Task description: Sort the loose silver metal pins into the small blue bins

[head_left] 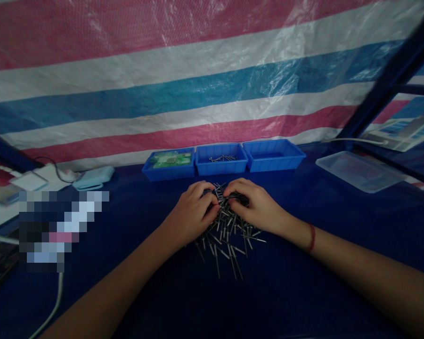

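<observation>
Short of the far edge of the counter (286, 259), rivets (226, 227) are lying between and under the curled left hand (197, 208) and right hand (257, 203), their grip unclear.

Left hand (198, 207) and right hand (252, 200) facing, fingers (200, 186) curled
Thumbs (211, 215) turned inward, they sit close together short of the desk (130, 202)'s far edge; bare left forearm (127, 278) and right forearm (356, 259) converge

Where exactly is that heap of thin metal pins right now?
In the head view, the heap of metal pins lies near the picture's middle, between and partly beneath the left hand and right hand, nearer the wearer than the blue trays.
</observation>
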Demonstrator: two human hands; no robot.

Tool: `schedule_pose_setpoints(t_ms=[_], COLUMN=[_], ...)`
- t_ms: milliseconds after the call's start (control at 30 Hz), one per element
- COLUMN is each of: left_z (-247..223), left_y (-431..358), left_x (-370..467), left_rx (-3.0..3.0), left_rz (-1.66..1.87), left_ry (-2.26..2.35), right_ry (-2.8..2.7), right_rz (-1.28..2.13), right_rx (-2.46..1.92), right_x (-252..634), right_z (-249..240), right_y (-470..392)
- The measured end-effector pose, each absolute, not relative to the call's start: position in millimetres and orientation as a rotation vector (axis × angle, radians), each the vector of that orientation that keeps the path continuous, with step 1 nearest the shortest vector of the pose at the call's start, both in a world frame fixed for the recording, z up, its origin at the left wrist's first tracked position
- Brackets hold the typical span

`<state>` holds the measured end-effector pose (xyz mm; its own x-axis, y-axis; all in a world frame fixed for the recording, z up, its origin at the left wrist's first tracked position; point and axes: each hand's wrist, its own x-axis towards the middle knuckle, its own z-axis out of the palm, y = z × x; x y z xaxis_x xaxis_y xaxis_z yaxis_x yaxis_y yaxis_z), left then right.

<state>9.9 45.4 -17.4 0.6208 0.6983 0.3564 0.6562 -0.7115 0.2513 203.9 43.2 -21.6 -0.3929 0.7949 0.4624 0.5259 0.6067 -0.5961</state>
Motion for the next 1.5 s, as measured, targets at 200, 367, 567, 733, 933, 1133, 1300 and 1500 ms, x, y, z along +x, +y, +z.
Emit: schedule_pose_setpoints(t_ms=[200, 367, 567, 733, 933, 1133, 1300, 1500], left_z=[-12, -12, -14, -7, 0, 2, 3, 2], left_y=[44, 45, 46, 44, 38, 30, 24, 19], left_x=[8, 8, 8, 5, 7, 10, 14, 16], left_rx=[2.819, 2.805, 2.741, 2.584, 2.349, 2.411, 2.350, 2.333], left_rz=[0.678, 0.681, 0.713, 0.777, 0.826, 0.873, 1.017, 1.017], left_ry=[1.164, 1.161, 1.146, 1.175, 1.137, 1.018, 1.016, 1.012], right_ry=[-2.104, -2.112, -2.095, -2.085, -2.043, -1.950, -1.791, -1.799], right_rz=[0.461, 0.455, 0.469, 0.345, 0.320, 0.429, 0.569, 0.546], right_rx=[-1.051, -1.049, -1.038, -1.004, -0.879, -0.839, -0.854, -0.820], right_x=[204, 204, 203, 204, 204, 199, 194, 194], right_z=[-21, -20, -20, -20, -11, -1, 2, 1], right_y=[43, 42, 42, 40, 33, 22, 16, 14])
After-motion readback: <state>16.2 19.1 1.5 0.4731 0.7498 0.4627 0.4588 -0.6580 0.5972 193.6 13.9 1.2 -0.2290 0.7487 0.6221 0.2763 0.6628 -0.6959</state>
